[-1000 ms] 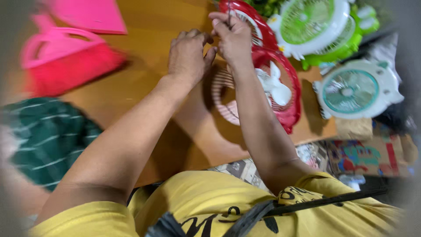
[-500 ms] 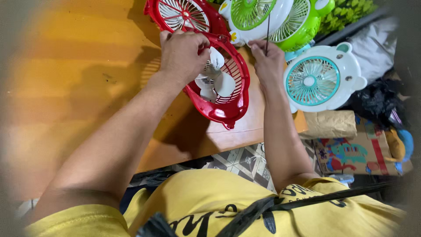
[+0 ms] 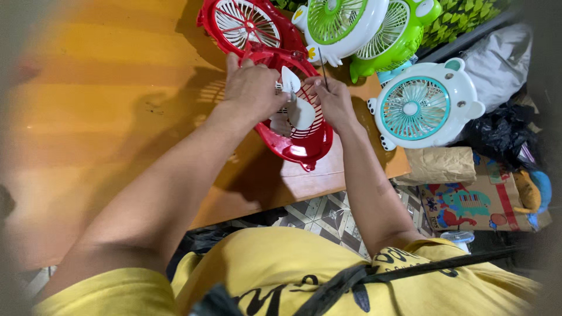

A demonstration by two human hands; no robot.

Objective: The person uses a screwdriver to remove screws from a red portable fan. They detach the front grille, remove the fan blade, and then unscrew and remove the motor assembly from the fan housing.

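A small red fan body [image 3: 300, 146] with white blades [image 3: 300, 111] lies on the wooden table [image 3: 105, 129] near its right edge. My left hand [image 3: 253, 88] grips the fan's upper left rim. My right hand [image 3: 336, 102] rests on the fan's right side and pinches a thin dark tool [image 3: 322, 67], which stands upright. A loose red fan grille [image 3: 246, 23] lies just behind the fan.
Two green and white fans [image 3: 374, 29] and a teal and white fan [image 3: 424, 105] stand at the table's right. A brown paper bag [image 3: 439, 167], a printed cardboard box [image 3: 480, 202] and dark bags lie on the tiled floor beyond the edge.
The view has swung left to right across the table. Both hands have stayed on the red fan, which now lies nearer the table's right edge; the pink items have left the view.
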